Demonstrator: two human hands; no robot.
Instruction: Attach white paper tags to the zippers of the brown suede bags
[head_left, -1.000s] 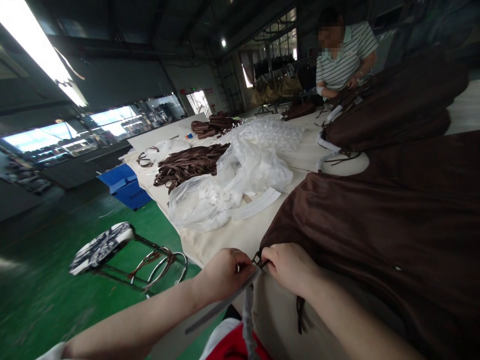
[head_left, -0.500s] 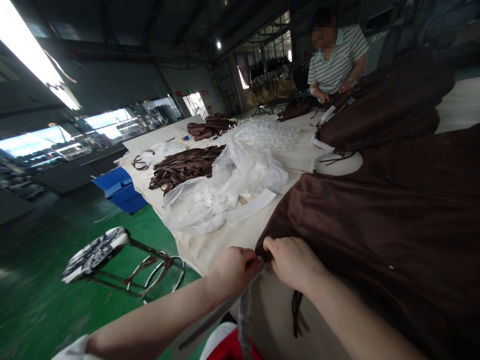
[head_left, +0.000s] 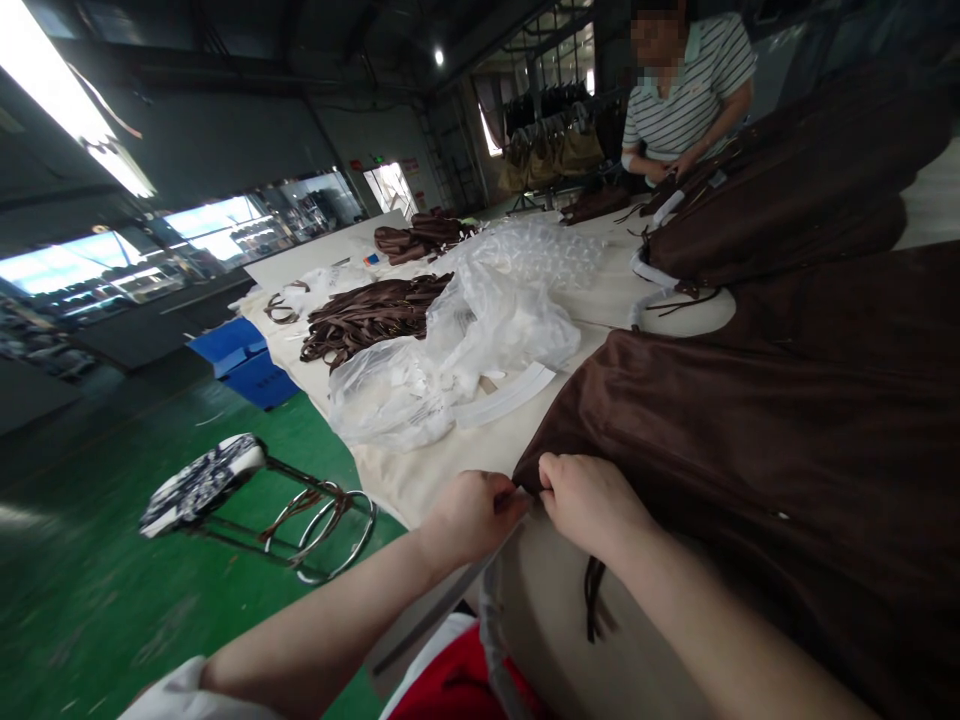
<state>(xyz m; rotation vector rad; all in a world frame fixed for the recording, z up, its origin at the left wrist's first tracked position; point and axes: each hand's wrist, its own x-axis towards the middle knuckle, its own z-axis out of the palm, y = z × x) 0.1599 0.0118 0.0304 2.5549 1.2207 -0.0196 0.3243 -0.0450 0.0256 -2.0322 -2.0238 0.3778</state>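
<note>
A large dark brown bag-like piece of soft material (head_left: 697,430) spreads across the right side of the table, its corner drawn toward me. My right hand (head_left: 592,500) is closed, pinching that corner between thumb and fingers. Close beside it, my left hand (head_left: 472,515) is also closed, fingertips at the end of a pale plastic-wrapped strap (head_left: 491,630) that curves down toward my lap. Exactly what lies between the fingertips is partly hidden. Under my right wrist, thin brown tassel ends (head_left: 594,600) dangle.
Crumpled clear plastic (head_left: 397,400) and a heap of brown straps (head_left: 375,318) lie on the pale table (head_left: 390,485). A co-worker (head_left: 686,100) handles brown pieces across it. To the left are a stool (head_left: 206,485) and a blue box (head_left: 259,380) on the green floor.
The view has tilted slightly. Both hands stay together at the brown corner, and my left fingers have shifted a little. The wrapped strap below now bends in a smoother curve.
</note>
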